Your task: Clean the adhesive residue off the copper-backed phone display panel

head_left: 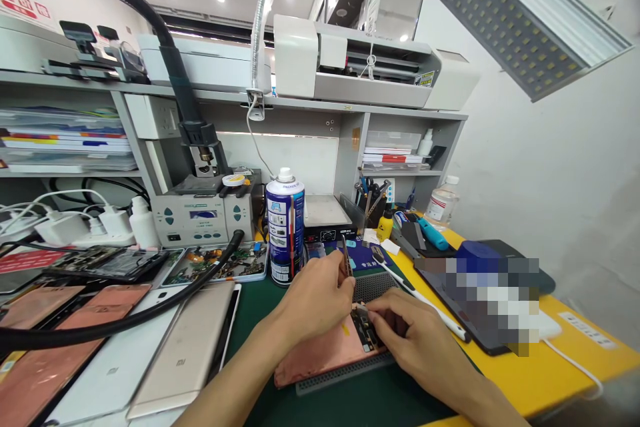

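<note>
A phone or tablet body with a copper-pink inner face lies on a dark perforated pad, its circuit board exposed at the right end. My left hand is closed around slim metal tweezers, whose upper end sticks up past the fingers; the lower end is hidden. Close to the board, my right hand has thumb and forefinger pinched together at its upper edge. A small pale piece shows by those fingertips, too small to name. A white-handled brush lies beyond the right hand.
A blue spray can stands behind my left hand. Phone backs lie at left under a thick black hose. Behind them are a parts tray and a soldering station. A dark tablet-like slab lies right.
</note>
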Available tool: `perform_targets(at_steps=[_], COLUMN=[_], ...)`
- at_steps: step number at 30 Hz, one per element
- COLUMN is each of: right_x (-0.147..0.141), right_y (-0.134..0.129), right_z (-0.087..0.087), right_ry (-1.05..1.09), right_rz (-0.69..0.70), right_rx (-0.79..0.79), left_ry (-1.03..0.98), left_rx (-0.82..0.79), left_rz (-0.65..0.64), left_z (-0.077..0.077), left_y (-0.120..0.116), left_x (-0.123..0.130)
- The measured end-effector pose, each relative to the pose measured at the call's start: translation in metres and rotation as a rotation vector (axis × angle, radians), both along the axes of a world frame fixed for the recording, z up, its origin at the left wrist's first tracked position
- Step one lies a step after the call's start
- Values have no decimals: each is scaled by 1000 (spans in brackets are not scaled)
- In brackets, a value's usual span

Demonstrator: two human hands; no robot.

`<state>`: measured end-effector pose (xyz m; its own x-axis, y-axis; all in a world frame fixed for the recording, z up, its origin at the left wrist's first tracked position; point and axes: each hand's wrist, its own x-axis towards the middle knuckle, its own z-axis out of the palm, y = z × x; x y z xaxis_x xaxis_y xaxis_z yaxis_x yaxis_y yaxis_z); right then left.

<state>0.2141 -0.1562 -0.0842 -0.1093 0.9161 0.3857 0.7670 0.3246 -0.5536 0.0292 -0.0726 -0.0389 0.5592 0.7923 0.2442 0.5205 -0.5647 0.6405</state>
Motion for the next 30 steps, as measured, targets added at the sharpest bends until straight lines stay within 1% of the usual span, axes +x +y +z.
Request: perform_targets(at_steps=[7, 17, 30], right_x=[1, 1, 2], right_y=[-1, -1, -2], right_z=[-1, -2, -2], right_ry=[2, -9, 7], right_rz=[-12, -15, -6], right_rx=[2, 20, -9], left_ry=[-4, -17, -26], left_rx=[0, 1, -1], left_rz=[6, 5, -4], left_z=[0, -5, -5], left_y=[-1, 0, -1], left_x=[2, 3, 2])
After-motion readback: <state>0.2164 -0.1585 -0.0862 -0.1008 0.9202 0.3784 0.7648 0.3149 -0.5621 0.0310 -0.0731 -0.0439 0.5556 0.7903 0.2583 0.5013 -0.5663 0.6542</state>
